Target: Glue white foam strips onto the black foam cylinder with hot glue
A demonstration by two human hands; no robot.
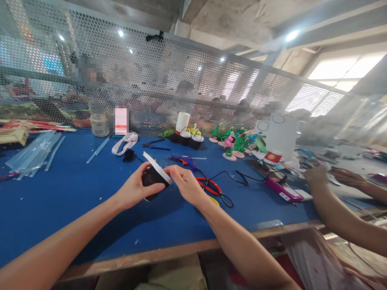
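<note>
Left hand (133, 188) grip: wrapped round small black cup (152, 179) above blue worktop (60, 193) | right hand (186, 183) grip: pinching white strip (155, 166) at cup rim | cup looks light, rigid; strip thin, bendy, best held by edge

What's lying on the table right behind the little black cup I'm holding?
Behind the black cup lie a blue glue gun, red-handled scissors and a black cord. The white strip and right hand cover the table directly behind it.
</note>
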